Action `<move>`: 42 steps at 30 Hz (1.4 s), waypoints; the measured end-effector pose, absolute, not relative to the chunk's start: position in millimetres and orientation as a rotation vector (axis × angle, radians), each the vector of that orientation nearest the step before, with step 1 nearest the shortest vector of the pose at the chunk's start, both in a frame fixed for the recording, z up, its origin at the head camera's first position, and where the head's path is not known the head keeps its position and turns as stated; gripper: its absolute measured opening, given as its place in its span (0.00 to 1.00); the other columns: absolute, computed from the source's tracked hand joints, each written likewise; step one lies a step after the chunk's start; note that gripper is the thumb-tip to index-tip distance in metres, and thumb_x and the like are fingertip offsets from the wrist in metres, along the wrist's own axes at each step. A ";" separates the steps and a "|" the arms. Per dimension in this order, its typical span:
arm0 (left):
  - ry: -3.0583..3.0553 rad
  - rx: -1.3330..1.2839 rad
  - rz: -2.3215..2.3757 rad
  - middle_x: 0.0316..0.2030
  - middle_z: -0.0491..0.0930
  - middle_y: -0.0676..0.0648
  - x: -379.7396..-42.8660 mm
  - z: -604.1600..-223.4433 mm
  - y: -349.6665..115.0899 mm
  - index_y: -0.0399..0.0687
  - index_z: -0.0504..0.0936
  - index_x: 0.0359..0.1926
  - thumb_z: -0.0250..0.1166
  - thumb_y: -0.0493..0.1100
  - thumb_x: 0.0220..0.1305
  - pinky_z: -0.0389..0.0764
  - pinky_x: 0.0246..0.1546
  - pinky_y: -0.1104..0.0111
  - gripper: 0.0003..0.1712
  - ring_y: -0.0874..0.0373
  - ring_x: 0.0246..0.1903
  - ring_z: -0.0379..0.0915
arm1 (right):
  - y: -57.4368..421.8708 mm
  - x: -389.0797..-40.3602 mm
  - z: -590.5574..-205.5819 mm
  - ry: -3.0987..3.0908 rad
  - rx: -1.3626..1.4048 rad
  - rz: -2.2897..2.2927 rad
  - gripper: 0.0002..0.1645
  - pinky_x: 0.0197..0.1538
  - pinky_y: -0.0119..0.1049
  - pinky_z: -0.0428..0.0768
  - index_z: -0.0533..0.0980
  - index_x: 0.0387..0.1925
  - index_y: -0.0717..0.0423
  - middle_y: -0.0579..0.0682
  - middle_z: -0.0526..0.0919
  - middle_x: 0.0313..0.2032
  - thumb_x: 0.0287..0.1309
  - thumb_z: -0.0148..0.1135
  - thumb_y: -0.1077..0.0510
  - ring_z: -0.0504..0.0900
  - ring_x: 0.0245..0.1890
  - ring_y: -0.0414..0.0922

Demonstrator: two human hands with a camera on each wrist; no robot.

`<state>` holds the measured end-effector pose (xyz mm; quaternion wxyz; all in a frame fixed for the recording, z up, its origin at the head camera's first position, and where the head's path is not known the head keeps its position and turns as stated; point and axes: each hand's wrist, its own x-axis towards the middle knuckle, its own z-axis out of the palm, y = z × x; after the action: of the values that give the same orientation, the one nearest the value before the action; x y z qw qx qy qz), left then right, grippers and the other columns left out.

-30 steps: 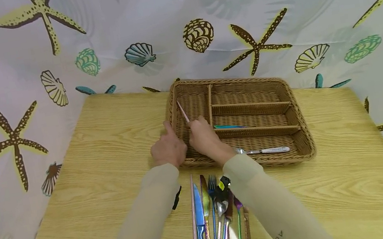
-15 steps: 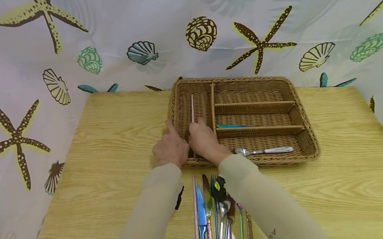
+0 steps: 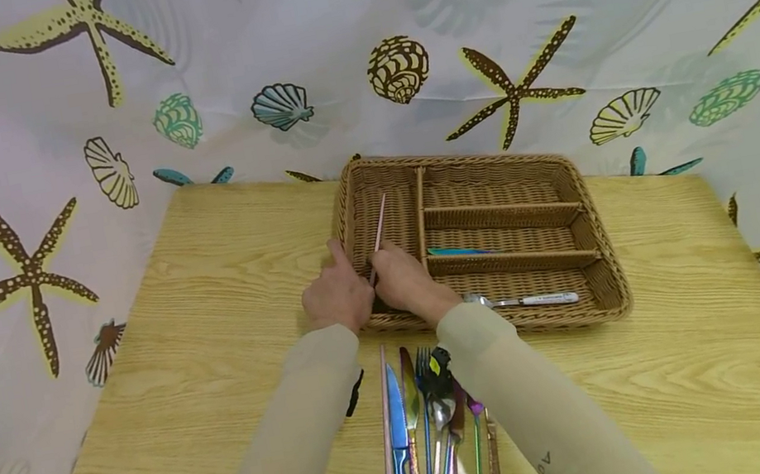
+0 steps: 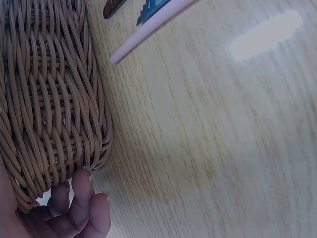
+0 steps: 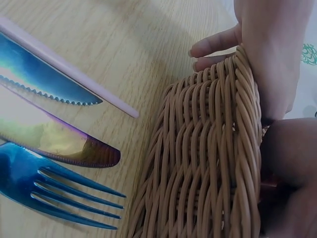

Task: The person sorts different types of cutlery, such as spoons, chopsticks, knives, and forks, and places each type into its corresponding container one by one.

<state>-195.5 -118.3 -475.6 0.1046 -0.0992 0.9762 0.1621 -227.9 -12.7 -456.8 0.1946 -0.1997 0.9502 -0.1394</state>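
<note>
A brown wicker cutlery basket (image 3: 487,158) with divided compartments sits at the table's back. My left hand (image 3: 338,294) grips its front left corner, its fingers (image 4: 83,201) bent against the wicker in the left wrist view. Inside the left compartment, my right hand (image 3: 405,279) pinches a slim pink chopstick (image 3: 380,224), whose far end leans right and whose near end reaches close to the left hand. In the right wrist view the right hand (image 5: 292,153) is partly hidden behind the basket wall (image 5: 198,148).
A blue knife (image 3: 459,250) and a white-handled spoon (image 3: 549,299) lie in other compartments. Between my forearms, a second pink chopstick (image 3: 389,453), a serrated blue knife (image 3: 396,410), a blue fork (image 5: 64,193) and several other utensils lie on the wooden table (image 3: 209,299). A shell-print cloth (image 3: 315,30) hangs behind.
The chopstick in my right hand has swung: its far end leaned left, then stood nearly straight, and leans right now. My left hand keeps hold of the basket corner.
</note>
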 end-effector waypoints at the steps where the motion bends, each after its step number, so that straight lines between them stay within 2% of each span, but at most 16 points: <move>1: 2.877 -0.291 0.477 0.12 0.72 0.46 -195.5 -475.7 -118.1 0.44 0.34 0.68 0.50 0.52 0.65 0.65 0.08 0.63 0.43 0.56 0.08 0.66 | -12.3 -227.6 -457.1 2.665 -0.567 -0.390 0.15 0.46 0.42 0.74 0.73 0.50 0.58 0.57 0.69 0.52 0.61 0.52 0.62 0.71 0.47 0.48; 6: 2.863 -0.296 0.487 0.12 0.72 0.46 -195.0 -475.6 -116.3 0.44 0.33 0.68 0.49 0.51 0.65 0.65 0.07 0.63 0.42 0.56 0.08 0.66 | -9.8 -226.1 -457.8 2.652 -0.580 -0.396 0.15 0.46 0.42 0.74 0.73 0.50 0.58 0.56 0.69 0.49 0.62 0.51 0.63 0.71 0.44 0.48; 9: 2.853 -0.300 0.489 0.11 0.72 0.46 -194.8 -475.3 -115.2 0.45 0.32 0.69 0.49 0.51 0.66 0.64 0.07 0.63 0.43 0.56 0.08 0.66 | -8.1 -224.8 -455.4 2.626 -0.574 -0.394 0.17 0.50 0.43 0.72 0.71 0.53 0.58 0.57 0.68 0.54 0.61 0.51 0.63 0.70 0.50 0.49; 12: 2.863 -0.299 0.465 0.11 0.72 0.46 -194.5 -476.0 -114.6 0.45 0.31 0.69 0.48 0.51 0.66 0.64 0.07 0.64 0.43 0.57 0.07 0.65 | -5.4 -222.8 -449.5 2.592 -0.564 -0.411 0.24 0.56 0.46 0.68 0.65 0.59 0.59 0.60 0.62 0.61 0.61 0.50 0.64 0.63 0.59 0.52; 15: 2.882 -0.297 0.443 0.11 0.72 0.46 -194.1 -476.3 -114.7 0.44 0.32 0.69 0.48 0.50 0.65 0.64 0.06 0.63 0.43 0.57 0.07 0.65 | 1.1 -220.3 -442.8 2.581 -0.591 -0.480 0.27 0.59 0.48 0.65 0.62 0.62 0.59 0.62 0.60 0.63 0.60 0.47 0.67 0.59 0.62 0.54; 19: 2.897 -0.293 0.432 0.10 0.71 0.46 -193.0 -475.6 -115.2 0.44 0.32 0.68 0.48 0.51 0.65 0.63 0.06 0.64 0.42 0.57 0.07 0.64 | 16.5 -216.7 -434.5 2.599 -0.685 -0.665 0.22 0.54 0.46 0.70 0.68 0.56 0.61 0.60 0.69 0.56 0.61 0.42 0.68 0.66 0.55 0.51; 23: 2.895 -0.284 0.405 0.10 0.71 0.48 -192.0 -474.9 -115.5 0.43 0.31 0.69 0.47 0.55 0.66 0.61 0.05 0.66 0.44 0.59 0.07 0.63 | 33.8 -209.5 -425.0 2.615 -0.703 -0.846 0.17 0.44 0.41 0.74 0.72 0.51 0.57 0.55 0.74 0.49 0.65 0.41 0.64 0.72 0.43 0.45; 27: 2.888 -0.276 0.407 0.10 0.71 0.48 -191.5 -474.4 -115.9 0.43 0.30 0.69 0.47 0.56 0.67 0.59 0.05 0.67 0.44 0.60 0.06 0.61 | 50.4 -196.6 -415.8 2.656 -0.688 -0.944 0.14 0.36 0.39 0.74 0.73 0.48 0.54 0.52 0.76 0.45 0.66 0.43 0.61 0.72 0.32 0.43; 35: 2.875 -0.255 0.457 0.09 0.71 0.48 -193.4 -476.4 -118.1 0.43 0.29 0.69 0.46 0.52 0.67 0.56 0.04 0.68 0.43 0.60 0.05 0.57 | 80.5 -161.0 -410.6 2.604 -0.715 -1.091 0.12 0.31 0.38 0.74 0.73 0.45 0.50 0.46 0.78 0.36 0.67 0.43 0.58 0.73 0.29 0.40; 42: 2.856 -0.262 0.476 0.09 0.71 0.48 -194.8 -476.0 -118.6 0.45 0.28 0.69 0.46 0.52 0.66 0.56 0.05 0.68 0.44 0.60 0.05 0.57 | 102.7 -125.0 -418.4 2.542 -0.655 -1.092 0.12 0.22 0.36 0.70 0.74 0.44 0.49 0.42 0.78 0.29 0.66 0.44 0.58 0.68 0.17 0.41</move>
<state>-194.8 -118.6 -476.0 0.1168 -0.0897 0.9756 0.1626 -125.0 102.7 -418.4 0.1487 -0.2278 0.8841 -0.3799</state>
